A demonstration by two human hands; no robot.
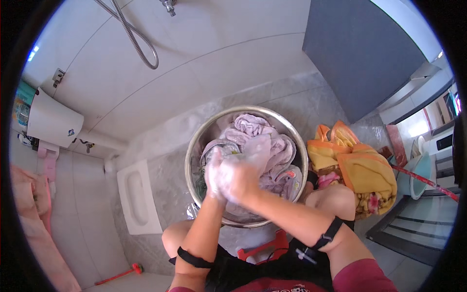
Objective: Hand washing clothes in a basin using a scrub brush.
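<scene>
Both hands come together over a large round metal basin [192,146]. My left hand [216,175], coated in suds, presses against my right hand [239,179], which is blurred. A pale lilac soaked cloth [261,148] rises beside them and seems gripped in my right hand. What lies between the palms is hidden. Beneath, wet lilac fabric [281,153] lies heaped in the basin, with a dark green piece at its left side and a patch of coloured print [290,174] at the right.
A yellow blanket with orange trim [365,164] lies bundled right of the basin. A white squat toilet [138,199] is set in the floor at left. A red-handled brush [136,269] lies lower left. A shower hose [146,47] hangs on the wall; a light blue basin [419,175] stands far right.
</scene>
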